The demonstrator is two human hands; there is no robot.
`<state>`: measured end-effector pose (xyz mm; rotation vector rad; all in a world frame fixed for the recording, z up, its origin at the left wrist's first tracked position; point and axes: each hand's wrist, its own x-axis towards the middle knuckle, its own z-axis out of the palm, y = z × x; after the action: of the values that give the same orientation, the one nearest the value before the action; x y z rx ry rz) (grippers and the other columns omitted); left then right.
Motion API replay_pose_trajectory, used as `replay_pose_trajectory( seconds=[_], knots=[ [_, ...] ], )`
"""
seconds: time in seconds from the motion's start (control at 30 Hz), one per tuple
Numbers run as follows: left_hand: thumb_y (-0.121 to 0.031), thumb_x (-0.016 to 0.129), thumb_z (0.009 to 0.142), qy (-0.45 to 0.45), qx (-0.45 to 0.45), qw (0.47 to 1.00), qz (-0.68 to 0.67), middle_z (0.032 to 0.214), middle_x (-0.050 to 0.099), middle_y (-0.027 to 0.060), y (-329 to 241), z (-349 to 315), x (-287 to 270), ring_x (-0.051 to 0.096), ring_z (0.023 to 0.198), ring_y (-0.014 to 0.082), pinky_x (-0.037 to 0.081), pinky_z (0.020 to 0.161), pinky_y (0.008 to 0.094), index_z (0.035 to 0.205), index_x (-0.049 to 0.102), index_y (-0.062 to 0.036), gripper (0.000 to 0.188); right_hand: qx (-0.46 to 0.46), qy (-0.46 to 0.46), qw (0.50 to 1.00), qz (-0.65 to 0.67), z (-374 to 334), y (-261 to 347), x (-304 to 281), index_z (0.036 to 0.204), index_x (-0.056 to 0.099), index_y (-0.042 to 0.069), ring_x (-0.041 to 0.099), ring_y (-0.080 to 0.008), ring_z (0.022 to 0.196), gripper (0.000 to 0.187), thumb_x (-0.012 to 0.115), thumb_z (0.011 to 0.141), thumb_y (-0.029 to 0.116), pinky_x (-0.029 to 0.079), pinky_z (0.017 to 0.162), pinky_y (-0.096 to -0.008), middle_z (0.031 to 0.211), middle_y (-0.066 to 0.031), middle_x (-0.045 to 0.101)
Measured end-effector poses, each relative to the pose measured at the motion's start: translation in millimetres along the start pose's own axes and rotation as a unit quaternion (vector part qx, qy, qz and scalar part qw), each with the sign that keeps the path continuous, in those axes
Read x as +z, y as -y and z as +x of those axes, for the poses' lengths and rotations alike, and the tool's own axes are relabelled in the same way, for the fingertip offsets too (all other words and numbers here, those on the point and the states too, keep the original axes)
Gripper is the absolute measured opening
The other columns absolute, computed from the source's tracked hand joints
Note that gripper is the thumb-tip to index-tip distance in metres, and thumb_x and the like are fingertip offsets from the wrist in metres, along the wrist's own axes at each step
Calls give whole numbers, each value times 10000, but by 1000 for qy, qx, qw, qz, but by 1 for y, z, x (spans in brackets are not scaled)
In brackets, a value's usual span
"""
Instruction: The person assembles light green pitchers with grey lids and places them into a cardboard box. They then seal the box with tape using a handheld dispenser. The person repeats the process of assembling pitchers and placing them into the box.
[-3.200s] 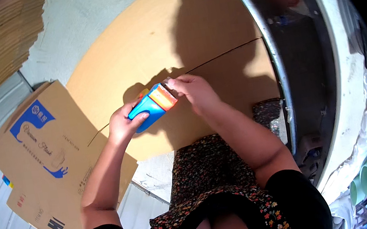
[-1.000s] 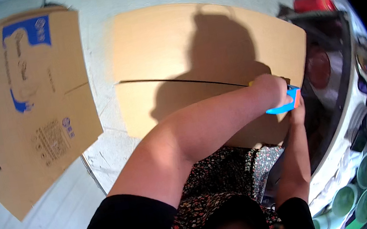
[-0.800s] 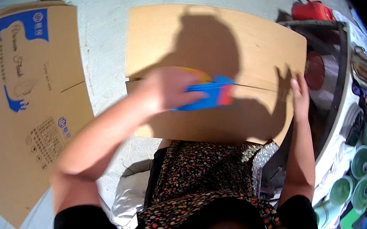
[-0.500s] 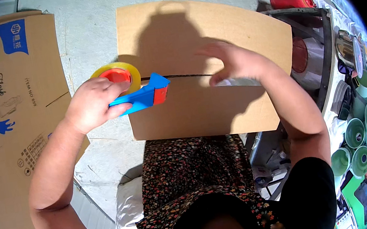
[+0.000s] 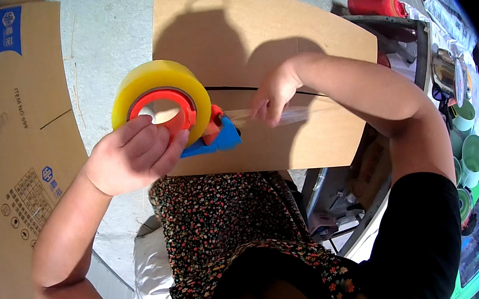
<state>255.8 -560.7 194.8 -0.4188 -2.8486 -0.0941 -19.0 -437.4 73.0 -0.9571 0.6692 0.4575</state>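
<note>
**Tape stretched over a cardboard box**

The left hand is closed around a blue tape dispenser carrying a yellow tape roll, raised above the near left part of a flat cardboard box. The right hand pinches the clear tape strip pulled from the dispenser, just over the box's seam. A printed cardboard sheet lies on the floor to the left.

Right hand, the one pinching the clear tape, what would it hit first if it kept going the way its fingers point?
Probably the tape dispenser: the right hand points left along the clear tape strip toward its blue body. Depth is unclear.
</note>
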Motion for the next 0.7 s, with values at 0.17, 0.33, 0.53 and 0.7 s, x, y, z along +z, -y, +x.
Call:
replay_pose_trajectory(
  seconds=[0.17,0.33,0.53,0.7],
  knots=[
    [-124,579,575,7,21,999,-24,742,535,-48,-10,-14,-7,536,683,99,482,791,263,965,615,-84,393,-28,52,998,8,34,5,14,1381,325,114,473,-236,1153,752,686,752,314,369,976,-358,1273,-139,489],
    [-123,582,663,40,-20,999,-30,779,515,-16,-23,-43,-2,525,751,117,454,798,279,1022,601,-80,363,-94,-69,993,-18,7,10,-10,1357,366,98,502,-213,1117,723,701,734,248,390,957,-350,1273,-130,495],
    [-93,613,709,67,-57,994,-59,738,523,2,-31,-65,12,518,724,152,464,735,292,997,594,-63,291,-177,-464,865,68,-97,31,-16,1203,480,65,438,-110,1093,488,620,736,52,406,890,-261,1133,-49,518],
    [-229,638,755,116,-141,963,-200,743,548,44,-10,-65,8,537,709,220,461,707,341,1031,587,-64,326,-203,-588,766,160,-73,22,23,797,588,50,464,-38,698,102,635,832,133,397,665,-203,711,61,526]
  ],
)
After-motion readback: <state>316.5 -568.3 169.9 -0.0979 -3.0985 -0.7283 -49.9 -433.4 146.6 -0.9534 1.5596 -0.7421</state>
